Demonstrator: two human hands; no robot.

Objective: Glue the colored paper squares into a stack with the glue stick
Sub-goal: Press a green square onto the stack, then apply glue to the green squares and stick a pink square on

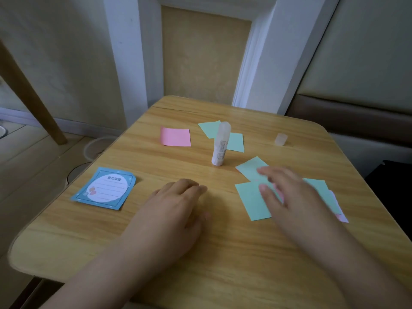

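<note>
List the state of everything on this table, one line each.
glue stick: upright, uncapped.
cap: off, standing apart.
pink square: flat, alone.
green squares: loose, overlapping under right hand.
left hand: flat on table.
notepad: flat, untouched.

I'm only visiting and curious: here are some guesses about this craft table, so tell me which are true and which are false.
1. The glue stick stands upright on the table. True.
2. Its cap is on it. False: the cap sits apart, further right on the table.
3. The right hand rests on green paper squares. True, with straight fingers.
4. The left hand grips the glue stick. False: it lies on bare wood and holds nothing.
5. The pink square lies alone at the far side. True.
6. The blue notepad lies under the right hand. False: it lies left of the left hand.
</note>
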